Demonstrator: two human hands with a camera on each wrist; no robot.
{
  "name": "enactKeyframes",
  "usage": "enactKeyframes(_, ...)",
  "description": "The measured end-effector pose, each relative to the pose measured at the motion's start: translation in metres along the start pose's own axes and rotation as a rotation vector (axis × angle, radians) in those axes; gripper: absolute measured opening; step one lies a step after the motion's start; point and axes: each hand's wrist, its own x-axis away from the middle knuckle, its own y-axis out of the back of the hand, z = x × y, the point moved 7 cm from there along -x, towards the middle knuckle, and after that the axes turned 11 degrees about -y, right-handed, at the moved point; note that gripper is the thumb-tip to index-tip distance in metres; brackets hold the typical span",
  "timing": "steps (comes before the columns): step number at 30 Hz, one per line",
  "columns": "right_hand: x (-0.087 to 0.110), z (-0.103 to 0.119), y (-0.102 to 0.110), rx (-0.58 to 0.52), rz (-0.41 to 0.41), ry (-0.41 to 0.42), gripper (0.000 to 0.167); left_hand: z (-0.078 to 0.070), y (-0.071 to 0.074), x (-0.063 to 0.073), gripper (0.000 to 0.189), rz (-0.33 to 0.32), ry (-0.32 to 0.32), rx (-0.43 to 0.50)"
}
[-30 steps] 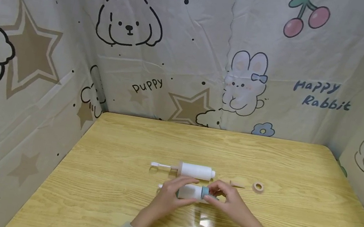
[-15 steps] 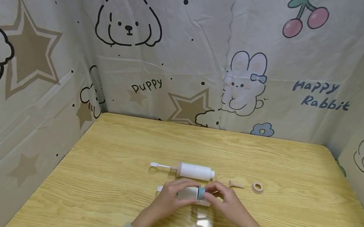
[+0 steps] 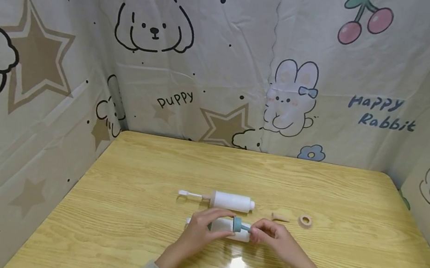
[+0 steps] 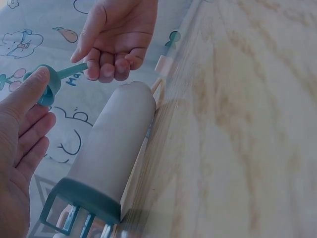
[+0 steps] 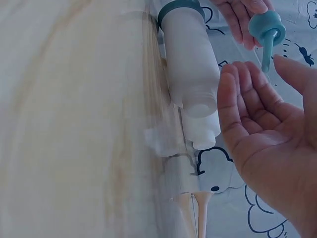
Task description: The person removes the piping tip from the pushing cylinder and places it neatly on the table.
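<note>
My left hand (image 3: 202, 228) pinches a teal round cap (image 3: 236, 224) between thumb and fingers, as the left wrist view shows. From the cap a thin teal stem (image 4: 72, 71) points toward my right hand (image 3: 272, 234), whose thumb and forefinger pinch its far end. The cap piece is held above a white bottle-shaped cylinder (image 4: 114, 139) lying on its side on the table. A teal slotted collar (image 4: 84, 198) sits at the cylinder's left end, mostly covered by my left hand in the head view. The cylinder's narrower white neck (image 5: 200, 104) faces right.
Behind lies a similar white cylinder (image 3: 231, 202) with a pinkish collar and a white-tipped rod (image 3: 190, 194) on its left. To the right are a small beige tapered peg (image 3: 280, 218) and a beige ring (image 3: 305, 221). Patterned cloth (image 3: 226, 61) surrounds the wood-grain table (image 3: 143, 160).
My right hand has shifted slightly right, from beside the cap to the stem's far end. The stem now shows between the hands. My left hand stays nearly in place.
</note>
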Motion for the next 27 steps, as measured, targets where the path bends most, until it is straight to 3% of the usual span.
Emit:
enactKeyframes(10, -0.002, 0.004, -0.003, -0.016, 0.007, 0.027, 0.026, 0.000, -0.001, 0.000, 0.040, 0.020, 0.003, -0.005)
enactKeyframes(18, -0.005, 0.010, -0.012, -0.006, 0.072, 0.091, 0.021, -0.002, -0.004, 0.000, 0.039, 0.063, -0.024, 0.017)
enactKeyframes(27, -0.006, 0.011, -0.014, -0.003, 0.106, 0.116, 0.021, 0.002, -0.005, 0.003, 0.037, 0.089, 0.001, 0.044)
